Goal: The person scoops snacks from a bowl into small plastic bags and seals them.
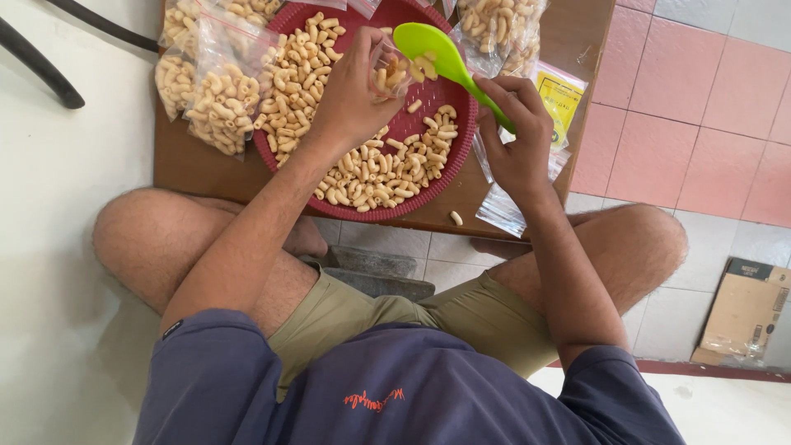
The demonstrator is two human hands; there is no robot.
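A low brown wooden table [198, 169] stands on a floor of pink and pale tiles [700, 124], with a flattened cardboard box [741, 317] lying by the right edge.

Filled bags [216, 91] crowd the red tray's [284, 161] left and far sides; its near rim lies open.

Bright, even daylight, soft shadows (slight wide-angle bending at the edges), mostly sharp focus.
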